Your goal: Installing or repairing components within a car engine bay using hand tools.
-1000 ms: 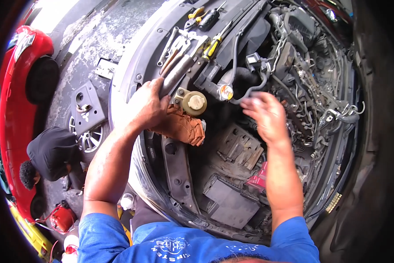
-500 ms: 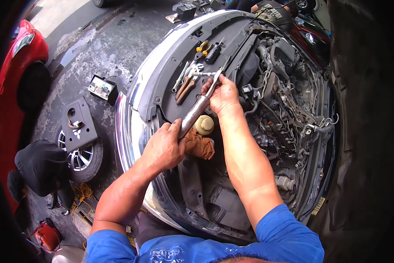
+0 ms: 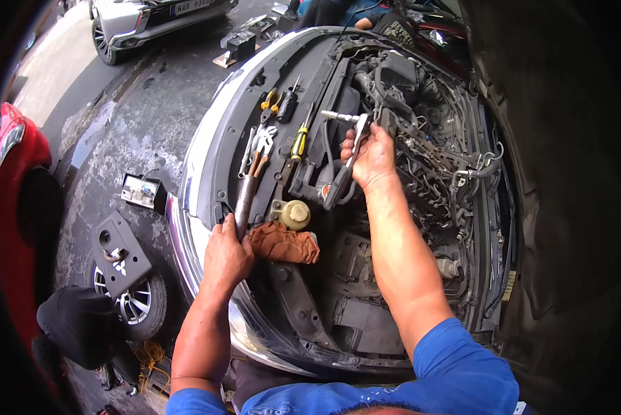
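My right hand (image 3: 374, 155) is closed around a ratchet wrench (image 3: 356, 142) over the engine bay; its dark handle slants down toward me. A silver socket extension (image 3: 339, 116) sticks out leftward from the ratchet's head. My left hand (image 3: 227, 252) grips the lower end of a metal pipe (image 3: 244, 204) above the car's front panel. Just beyond the pipe's upper end lie pliers with brown handles (image 3: 258, 164); I cannot tell whether they touch. A yellow-and-black screwdriver (image 3: 299, 144) lies between the two hands. Close to my left hand is a crumpled brown cloth (image 3: 283, 243).
Yellow-handled pliers (image 3: 270, 105) and a black-handled screwdriver (image 3: 288, 105) lie farther up the panel. A pale reservoir cap (image 3: 296, 214) stands beside the cloth. On the floor are a battery (image 3: 140, 191) and a wheel (image 3: 144, 304). A crouching person (image 3: 82, 325) is at left.
The pipe has come off the ratchet handle. My left hand has carried it left, while my right hand has moved the ratchet right over the engine. The view has shifted.
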Action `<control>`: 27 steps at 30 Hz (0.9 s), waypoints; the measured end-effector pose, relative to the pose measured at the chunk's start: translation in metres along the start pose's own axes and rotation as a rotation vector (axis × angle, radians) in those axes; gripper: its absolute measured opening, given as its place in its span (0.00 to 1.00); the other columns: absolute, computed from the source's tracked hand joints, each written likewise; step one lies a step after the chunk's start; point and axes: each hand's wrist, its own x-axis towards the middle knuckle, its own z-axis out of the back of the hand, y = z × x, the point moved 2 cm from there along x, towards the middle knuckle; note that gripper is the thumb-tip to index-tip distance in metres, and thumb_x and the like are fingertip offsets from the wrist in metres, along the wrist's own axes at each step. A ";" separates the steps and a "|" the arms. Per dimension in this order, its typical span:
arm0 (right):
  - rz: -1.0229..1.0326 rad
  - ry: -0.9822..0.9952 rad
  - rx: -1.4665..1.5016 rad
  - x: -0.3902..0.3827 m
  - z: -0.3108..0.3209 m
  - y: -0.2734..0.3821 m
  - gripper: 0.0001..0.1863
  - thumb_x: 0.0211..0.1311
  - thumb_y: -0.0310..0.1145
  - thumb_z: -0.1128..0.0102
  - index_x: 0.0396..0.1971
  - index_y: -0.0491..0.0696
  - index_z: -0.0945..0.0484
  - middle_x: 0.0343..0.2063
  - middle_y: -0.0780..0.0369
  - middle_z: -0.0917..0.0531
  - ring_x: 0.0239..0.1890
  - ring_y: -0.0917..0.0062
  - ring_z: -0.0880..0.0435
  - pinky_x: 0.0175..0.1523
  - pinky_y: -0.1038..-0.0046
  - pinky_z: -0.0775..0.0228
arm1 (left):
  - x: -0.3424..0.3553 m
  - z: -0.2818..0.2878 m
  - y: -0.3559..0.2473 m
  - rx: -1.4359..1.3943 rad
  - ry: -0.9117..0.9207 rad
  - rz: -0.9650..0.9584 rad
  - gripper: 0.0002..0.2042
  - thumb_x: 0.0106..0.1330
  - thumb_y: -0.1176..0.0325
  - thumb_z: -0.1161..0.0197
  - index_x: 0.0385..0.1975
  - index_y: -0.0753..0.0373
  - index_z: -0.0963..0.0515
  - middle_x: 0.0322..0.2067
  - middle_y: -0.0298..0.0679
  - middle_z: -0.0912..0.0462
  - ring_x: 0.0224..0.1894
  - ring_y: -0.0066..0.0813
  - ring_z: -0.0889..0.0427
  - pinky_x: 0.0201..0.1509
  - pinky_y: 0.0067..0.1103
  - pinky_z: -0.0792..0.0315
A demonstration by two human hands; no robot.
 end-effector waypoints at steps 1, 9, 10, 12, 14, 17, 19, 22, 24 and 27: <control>-0.024 0.024 -0.016 -0.011 0.004 -0.005 0.18 0.68 0.50 0.56 0.32 0.50 0.26 0.24 0.59 0.21 0.23 0.72 0.25 0.27 0.70 0.33 | 0.019 -0.007 0.005 0.027 -0.026 0.023 0.27 0.61 0.67 0.41 0.58 0.75 0.34 0.41 0.60 0.24 0.45 0.57 0.22 0.52 0.39 0.28; -0.003 0.113 -0.240 -0.089 0.018 -0.041 0.09 0.71 0.41 0.52 0.40 0.51 0.29 0.24 0.61 0.20 0.21 0.78 0.23 0.22 0.75 0.32 | 0.087 -0.027 -0.021 0.094 0.037 -0.003 0.29 0.60 0.67 0.38 0.61 0.67 0.35 0.50 0.57 0.27 0.54 0.54 0.26 0.59 0.37 0.30; 0.012 0.146 -0.259 -0.098 0.017 -0.047 0.09 0.71 0.41 0.52 0.39 0.51 0.29 0.24 0.61 0.20 0.21 0.79 0.23 0.21 0.77 0.31 | 0.090 -0.024 -0.022 0.063 0.090 0.035 0.33 0.58 0.66 0.36 0.65 0.64 0.39 0.56 0.56 0.32 0.60 0.53 0.32 0.62 0.38 0.34; -0.029 0.149 -0.285 -0.102 0.036 -0.054 0.10 0.70 0.41 0.50 0.40 0.51 0.30 0.24 0.61 0.20 0.21 0.81 0.23 0.22 0.79 0.32 | 0.091 -0.035 -0.044 0.109 0.039 -0.102 0.36 0.57 0.66 0.35 0.66 0.62 0.40 0.59 0.55 0.35 0.62 0.52 0.35 0.64 0.40 0.38; -0.055 0.195 -0.285 -0.118 0.040 -0.057 0.11 0.71 0.41 0.50 0.41 0.50 0.31 0.25 0.62 0.20 0.21 0.83 0.24 0.22 0.81 0.33 | 0.077 -0.026 -0.070 0.134 -0.012 -0.400 0.41 0.53 0.64 0.32 0.69 0.59 0.45 0.67 0.51 0.44 0.67 0.50 0.43 0.68 0.43 0.47; -0.185 0.310 -0.263 -0.142 0.036 -0.067 0.11 0.71 0.41 0.50 0.42 0.49 0.31 0.24 0.63 0.22 0.21 0.83 0.25 0.22 0.83 0.35 | 0.056 -0.034 -0.074 0.044 0.008 -0.856 0.35 0.50 0.65 0.30 0.61 0.62 0.33 0.58 0.52 0.31 0.61 0.49 0.33 0.64 0.38 0.38; -0.241 0.315 -0.258 -0.154 0.046 -0.070 0.11 0.70 0.41 0.50 0.43 0.49 0.30 0.24 0.63 0.22 0.21 0.82 0.25 0.22 0.81 0.34 | 0.053 -0.044 -0.066 -0.157 0.160 -0.949 0.22 0.49 0.69 0.32 0.47 0.63 0.25 0.37 0.44 0.19 0.42 0.47 0.19 0.45 0.34 0.25; -0.190 0.311 -0.088 -0.167 0.063 -0.043 0.10 0.70 0.39 0.51 0.44 0.49 0.30 0.25 0.60 0.21 0.22 0.78 0.24 0.24 0.78 0.32 | 0.057 -0.030 -0.068 0.009 0.183 -0.712 0.18 0.55 0.70 0.39 0.48 0.61 0.25 0.36 0.46 0.20 0.41 0.48 0.19 0.43 0.34 0.24; -0.137 0.218 -0.042 -0.173 0.085 -0.015 0.11 0.70 0.37 0.52 0.47 0.49 0.30 0.27 0.58 0.20 0.24 0.76 0.23 0.27 0.75 0.30 | 0.081 -0.029 -0.054 0.053 0.045 -0.320 0.19 0.61 0.70 0.44 0.53 0.64 0.28 0.41 0.52 0.22 0.44 0.54 0.21 0.48 0.38 0.26; -0.082 -0.006 -0.113 -0.170 0.123 0.004 0.14 0.70 0.36 0.53 0.52 0.49 0.29 0.31 0.57 0.18 0.29 0.72 0.19 0.33 0.71 0.26 | 0.120 -0.028 -0.006 0.206 -0.029 -0.066 0.22 0.65 0.71 0.51 0.60 0.72 0.34 0.50 0.63 0.26 0.53 0.58 0.25 0.59 0.38 0.32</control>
